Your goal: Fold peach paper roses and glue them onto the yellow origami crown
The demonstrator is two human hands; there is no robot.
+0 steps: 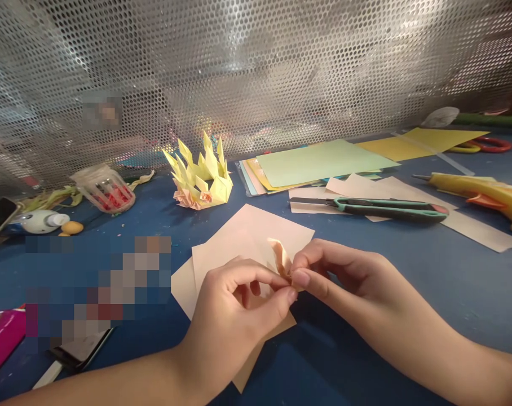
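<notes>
Between both hands is a small folded piece of peach paper (280, 256), one curled strip of it rising above the fingertips. My left hand (239, 304) pinches its lower end between thumb and fingers. From the other side, my right hand (344, 279) pinches the same piece, the two sets of fingertips almost touching. Fingers hide most of the paper's folded base. Beneath the hands lie overlapping peach paper squares (247, 231) on the blue table (459, 293). Farther back stands a yellow folded-paper crown (207, 175) with pink paper roses at its front.
A utility knife (387, 208), blade out, rests on peach paper strips at the right. Beyond it lie a yellow glue gun (480, 194), a stack of coloured paper (323, 163) and red-handled scissors (495, 145). At left are a clear jar (106, 192), a white bottle (38, 221) and a phone (84, 347).
</notes>
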